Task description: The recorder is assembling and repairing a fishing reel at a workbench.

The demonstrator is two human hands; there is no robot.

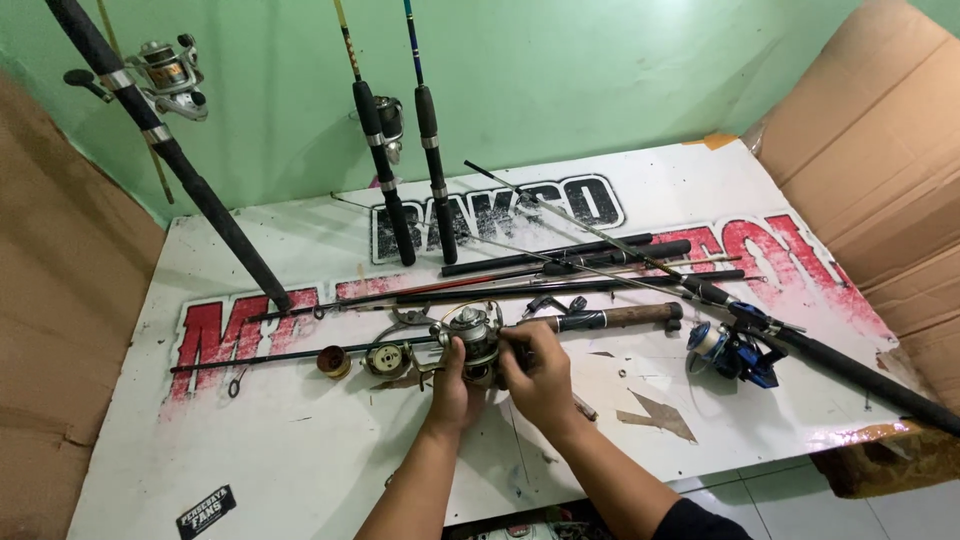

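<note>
- Gripping silver reel point(470, 335) mid-table point(300, 470): left hand point(452, 385) closed under it, right hand point(535, 375) pinching its side.
- Reel parts point(360, 360) lie loose beside it; looks mid-assembly, unfinished.
- Blue reel point(728, 352) sits untouched on its rod.

A large white signboard point(300, 470) serves as the work surface, lying flat and filling most of the view; it carries big red block lettering across its middle and a smaller row of black letters with white outlines nearer the green wall (paint scuffed and flaking in places). A small black sticker point(206, 511) with white print sits at its near left corner, tilted. Flattened brown cardboard point(880, 150), possibly opened-up boxes, stands along both sides.
</note>
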